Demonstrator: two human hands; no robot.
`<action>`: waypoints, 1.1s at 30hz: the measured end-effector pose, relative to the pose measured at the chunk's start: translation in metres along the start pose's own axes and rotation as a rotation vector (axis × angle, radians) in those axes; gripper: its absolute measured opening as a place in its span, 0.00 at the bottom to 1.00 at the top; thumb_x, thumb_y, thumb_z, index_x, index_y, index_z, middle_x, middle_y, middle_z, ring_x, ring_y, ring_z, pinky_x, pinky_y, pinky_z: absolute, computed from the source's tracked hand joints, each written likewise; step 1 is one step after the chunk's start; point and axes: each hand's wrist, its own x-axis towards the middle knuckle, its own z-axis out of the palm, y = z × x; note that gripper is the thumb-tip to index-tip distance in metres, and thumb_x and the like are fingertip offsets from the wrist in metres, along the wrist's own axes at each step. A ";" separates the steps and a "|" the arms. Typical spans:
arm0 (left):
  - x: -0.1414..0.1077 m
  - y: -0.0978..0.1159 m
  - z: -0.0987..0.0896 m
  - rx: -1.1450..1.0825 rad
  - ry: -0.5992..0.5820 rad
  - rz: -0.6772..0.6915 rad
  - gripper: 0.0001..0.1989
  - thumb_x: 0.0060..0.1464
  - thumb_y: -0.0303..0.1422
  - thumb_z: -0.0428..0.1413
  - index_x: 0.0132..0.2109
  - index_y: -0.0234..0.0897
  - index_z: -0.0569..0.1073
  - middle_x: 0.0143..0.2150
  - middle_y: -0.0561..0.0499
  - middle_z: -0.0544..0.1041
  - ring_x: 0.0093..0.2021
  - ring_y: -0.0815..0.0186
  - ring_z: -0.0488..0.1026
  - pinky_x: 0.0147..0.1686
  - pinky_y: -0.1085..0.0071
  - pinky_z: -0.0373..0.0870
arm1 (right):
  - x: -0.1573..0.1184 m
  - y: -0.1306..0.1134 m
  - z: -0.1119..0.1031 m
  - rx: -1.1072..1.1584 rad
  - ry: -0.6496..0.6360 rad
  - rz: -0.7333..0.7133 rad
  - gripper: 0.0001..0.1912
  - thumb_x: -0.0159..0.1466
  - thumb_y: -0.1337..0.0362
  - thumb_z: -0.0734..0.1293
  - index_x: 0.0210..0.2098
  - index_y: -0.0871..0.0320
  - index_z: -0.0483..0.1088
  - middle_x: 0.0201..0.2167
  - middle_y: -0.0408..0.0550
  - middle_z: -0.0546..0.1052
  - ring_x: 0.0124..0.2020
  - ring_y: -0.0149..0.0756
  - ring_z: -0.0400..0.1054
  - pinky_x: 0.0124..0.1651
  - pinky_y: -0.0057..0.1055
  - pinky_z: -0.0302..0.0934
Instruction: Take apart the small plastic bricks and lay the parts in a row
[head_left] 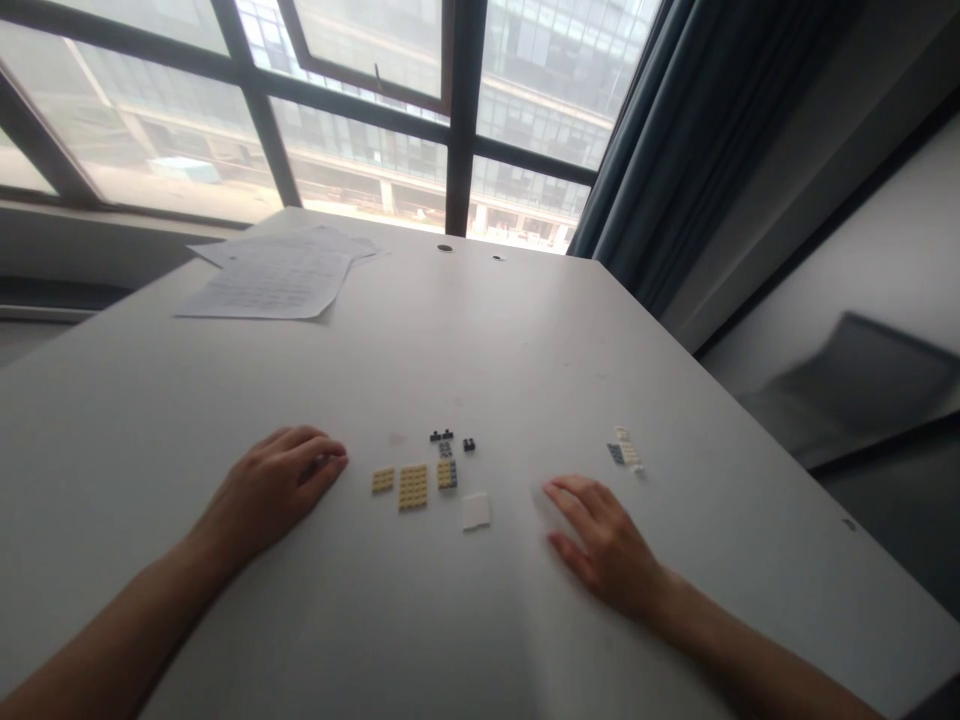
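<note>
My left hand (279, 482) rests on the white table, left of the building-brick pieces, its fingers loosely bent with a small gap beside the thumb and nothing seen in it. Nearest to it lies a small tan plate (382, 480), then a larger tan studded plate (412, 487). A tan and grey piece (447, 474), a smooth white square tile (476, 511), black pieces (442, 436), a small black brick (469, 445) and a grey piece (445, 451) sit close by. My right hand (604, 540), slightly blurred, is right of the tile, thumb apart from the fingers, and holds nothing visible.
Beyond my right hand lie several white pieces (627, 452) and a dark grey plate (615, 454). Printed paper sheets (270, 280) overlap at the far left of the table (480, 350). Windows stand behind it, with a dark curtain (697, 120) at the right.
</note>
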 end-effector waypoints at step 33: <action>-0.003 0.003 0.001 -0.006 0.066 0.075 0.16 0.60 0.40 0.48 0.42 0.36 0.75 0.43 0.45 0.75 0.44 0.61 0.70 0.49 0.65 0.66 | -0.084 0.082 -0.025 -0.126 0.060 0.162 0.17 0.65 0.62 0.61 0.53 0.57 0.68 0.50 0.56 0.73 0.52 0.44 0.68 0.53 0.44 0.66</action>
